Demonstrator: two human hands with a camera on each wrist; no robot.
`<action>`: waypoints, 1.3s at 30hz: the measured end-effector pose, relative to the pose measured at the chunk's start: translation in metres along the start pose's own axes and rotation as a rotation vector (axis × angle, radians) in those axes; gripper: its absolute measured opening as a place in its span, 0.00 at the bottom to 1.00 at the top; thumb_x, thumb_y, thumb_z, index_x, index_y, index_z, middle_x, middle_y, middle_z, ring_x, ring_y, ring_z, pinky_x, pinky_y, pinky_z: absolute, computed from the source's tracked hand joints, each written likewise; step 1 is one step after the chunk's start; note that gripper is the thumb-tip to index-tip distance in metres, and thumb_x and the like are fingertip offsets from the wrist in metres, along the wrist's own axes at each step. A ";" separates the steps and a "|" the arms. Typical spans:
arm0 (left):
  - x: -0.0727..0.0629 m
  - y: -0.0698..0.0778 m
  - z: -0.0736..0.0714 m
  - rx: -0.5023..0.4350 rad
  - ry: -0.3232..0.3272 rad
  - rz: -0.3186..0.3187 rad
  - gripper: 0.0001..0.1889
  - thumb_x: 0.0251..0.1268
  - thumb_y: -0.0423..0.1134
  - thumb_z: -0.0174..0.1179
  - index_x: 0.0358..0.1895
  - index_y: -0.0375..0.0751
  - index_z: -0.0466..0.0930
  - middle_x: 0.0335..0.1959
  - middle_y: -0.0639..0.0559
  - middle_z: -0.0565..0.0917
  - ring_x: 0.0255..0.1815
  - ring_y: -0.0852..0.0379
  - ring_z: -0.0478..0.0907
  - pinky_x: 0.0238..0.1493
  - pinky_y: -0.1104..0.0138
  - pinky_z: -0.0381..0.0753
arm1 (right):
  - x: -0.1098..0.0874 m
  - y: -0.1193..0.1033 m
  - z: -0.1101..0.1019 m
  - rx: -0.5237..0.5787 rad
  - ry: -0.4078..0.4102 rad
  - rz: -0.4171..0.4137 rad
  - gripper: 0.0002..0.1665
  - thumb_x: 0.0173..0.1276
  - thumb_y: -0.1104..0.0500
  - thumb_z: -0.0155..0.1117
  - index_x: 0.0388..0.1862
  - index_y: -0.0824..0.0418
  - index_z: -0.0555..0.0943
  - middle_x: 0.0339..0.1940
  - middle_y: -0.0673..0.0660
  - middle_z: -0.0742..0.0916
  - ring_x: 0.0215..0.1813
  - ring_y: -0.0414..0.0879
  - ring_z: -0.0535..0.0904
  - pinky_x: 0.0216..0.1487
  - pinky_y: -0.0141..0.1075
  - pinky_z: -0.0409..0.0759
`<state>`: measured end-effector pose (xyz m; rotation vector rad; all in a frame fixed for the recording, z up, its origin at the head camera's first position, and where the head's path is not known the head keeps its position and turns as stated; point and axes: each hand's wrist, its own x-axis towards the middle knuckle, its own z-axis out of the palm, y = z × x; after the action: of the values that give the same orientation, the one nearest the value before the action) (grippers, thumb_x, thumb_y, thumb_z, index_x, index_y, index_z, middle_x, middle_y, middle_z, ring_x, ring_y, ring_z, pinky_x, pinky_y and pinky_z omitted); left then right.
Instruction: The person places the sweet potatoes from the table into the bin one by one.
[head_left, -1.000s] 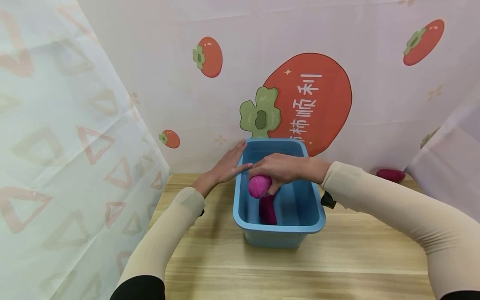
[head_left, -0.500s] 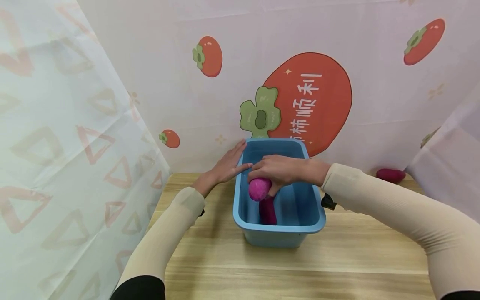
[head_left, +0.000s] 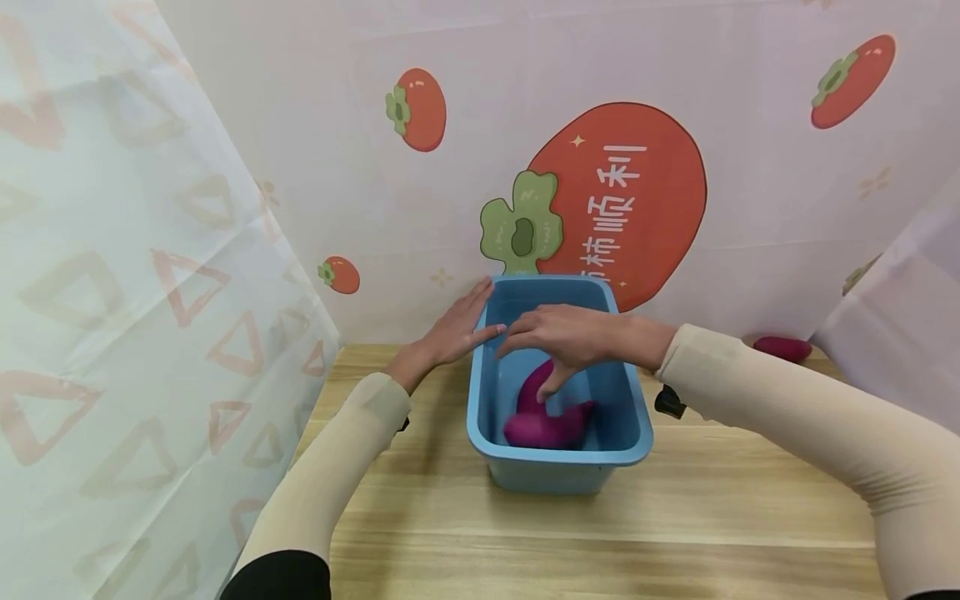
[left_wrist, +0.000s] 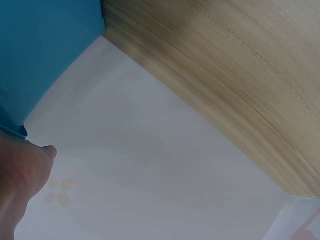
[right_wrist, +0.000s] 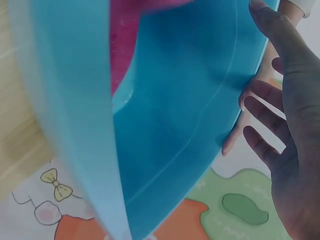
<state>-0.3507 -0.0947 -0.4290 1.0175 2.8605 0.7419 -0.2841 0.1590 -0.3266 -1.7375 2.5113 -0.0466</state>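
A blue plastic bin [head_left: 558,457] stands on the wooden table, also filling much of the right wrist view. My left hand [head_left: 453,329] rests on its left rim, fingers extended. Over the bin's opening is my right hand [head_left: 566,333], its fingers loosely spread around nothing; the right wrist view shows the same spread right hand [right_wrist: 300,110]. Inside the bin lie two magenta sweet potatoes: the nearer sweet potato [head_left: 549,430] lies crosswise against the other sweet potato [head_left: 531,390], which runs lengthwise and is partly hidden by my right thumb.
Another sweet potato [head_left: 782,349] lies at the table's back right, near the corner of the cloth walls. A printed cloth backdrop [head_left: 300,108] rises directly behind the bin. Wooden tabletop [head_left: 420,533] extends in front and to both sides.
My right hand has let go of the sweet potato it gripped; that sweet potato now lies crosswise in the bin. The right hand's fingers have spread. My left hand has stayed on the rim.
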 end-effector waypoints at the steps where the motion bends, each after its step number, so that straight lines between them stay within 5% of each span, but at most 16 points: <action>1: 0.000 0.000 0.000 -0.001 -0.001 -0.002 0.46 0.82 0.62 0.46 0.88 0.39 0.37 0.90 0.49 0.36 0.89 0.49 0.37 0.86 0.48 0.43 | -0.002 0.001 -0.001 0.006 0.004 0.005 0.50 0.55 0.33 0.83 0.74 0.51 0.79 0.70 0.58 0.84 0.70 0.57 0.80 0.67 0.57 0.80; 19: 0.000 0.000 0.000 -0.014 0.010 0.002 0.47 0.80 0.62 0.45 0.87 0.37 0.39 0.90 0.48 0.38 0.89 0.48 0.39 0.86 0.48 0.44 | -0.030 0.009 -0.002 0.144 0.036 0.130 0.57 0.54 0.34 0.83 0.79 0.53 0.73 0.74 0.61 0.80 0.73 0.61 0.77 0.66 0.61 0.80; 39: 0.001 0.004 -0.002 -0.033 0.002 -0.006 0.47 0.79 0.62 0.46 0.88 0.38 0.38 0.90 0.49 0.37 0.90 0.48 0.38 0.86 0.47 0.44 | -0.060 0.017 -0.004 0.181 0.122 0.190 0.60 0.54 0.31 0.81 0.80 0.57 0.71 0.74 0.63 0.79 0.73 0.64 0.76 0.62 0.62 0.82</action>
<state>-0.3495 -0.0924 -0.4254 1.0050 2.8411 0.7878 -0.2794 0.2211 -0.3209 -1.4650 2.6494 -0.3658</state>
